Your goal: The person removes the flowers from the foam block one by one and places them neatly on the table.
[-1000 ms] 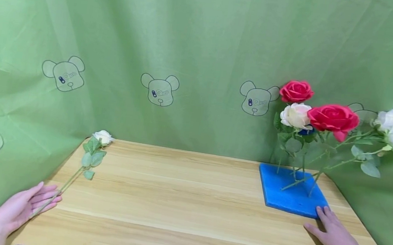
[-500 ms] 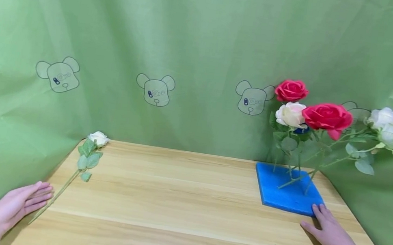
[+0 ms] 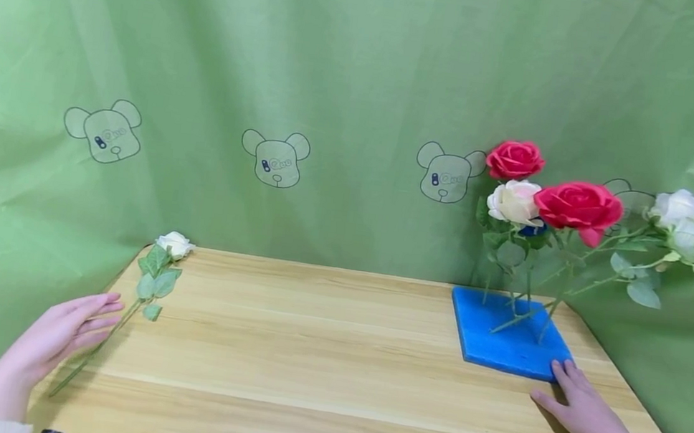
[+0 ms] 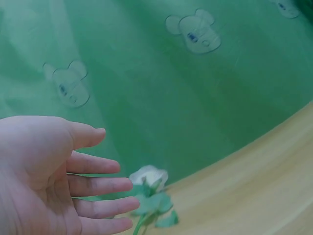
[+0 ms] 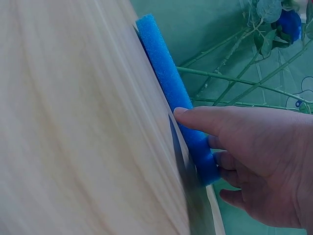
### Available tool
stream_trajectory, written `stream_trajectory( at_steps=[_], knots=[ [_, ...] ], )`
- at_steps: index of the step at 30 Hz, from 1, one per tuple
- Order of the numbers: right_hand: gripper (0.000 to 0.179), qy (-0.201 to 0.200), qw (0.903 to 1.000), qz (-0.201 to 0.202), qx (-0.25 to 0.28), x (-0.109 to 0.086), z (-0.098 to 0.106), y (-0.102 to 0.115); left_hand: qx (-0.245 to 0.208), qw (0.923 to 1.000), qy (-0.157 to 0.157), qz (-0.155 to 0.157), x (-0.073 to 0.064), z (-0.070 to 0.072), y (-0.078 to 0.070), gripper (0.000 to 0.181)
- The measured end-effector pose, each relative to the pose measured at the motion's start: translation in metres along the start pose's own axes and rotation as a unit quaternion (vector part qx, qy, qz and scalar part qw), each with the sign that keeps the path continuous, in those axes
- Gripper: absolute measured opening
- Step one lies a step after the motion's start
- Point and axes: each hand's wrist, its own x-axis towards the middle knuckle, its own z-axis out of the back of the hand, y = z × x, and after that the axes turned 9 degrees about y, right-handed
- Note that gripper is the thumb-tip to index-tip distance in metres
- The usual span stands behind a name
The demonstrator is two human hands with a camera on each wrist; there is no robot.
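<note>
Nearing white bloom: left hand

White rose, plain blue pad

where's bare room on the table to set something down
Middle of the table, between the lying white rose and the blue board. Crowded: the board, with stems and, at one corner, the right hand; the left side, by the left hand.

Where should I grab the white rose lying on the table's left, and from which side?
Probably pinch the bare lower stem from the left, where the left hand is: the stem is thin, its near end slants that way, and leaves crowd nearer the bloom.
</note>
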Motion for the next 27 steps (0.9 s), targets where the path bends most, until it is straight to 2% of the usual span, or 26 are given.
stream_trajectory(
  at_steps=[6,13,21,27],
  knots=[
    [0.084,0.001,1.0000,0.003,-0.001,0.002,0.000,0.001,0.037,0.9992,0.003,-0.014,0.016,-0.017,-0.018,0.073],
    [0.085,0.004,1.0000,0.003,0.000,0.003,-0.001,-0.002,0.049,0.9986,0.006,-0.019,0.045,-0.048,-0.039,0.070],
    [0.085,0.007,1.0000,0.007,-0.002,0.003,-0.001,-0.002,0.018,0.9991,0.023,-0.032,0.093,-0.092,-0.056,0.066],
    [0.084,0.010,0.9999,0.005,0.000,0.001,0.002,0.002,0.001,0.9981,0.046,-0.041,0.128,-0.136,-0.068,0.058]
  ],
)
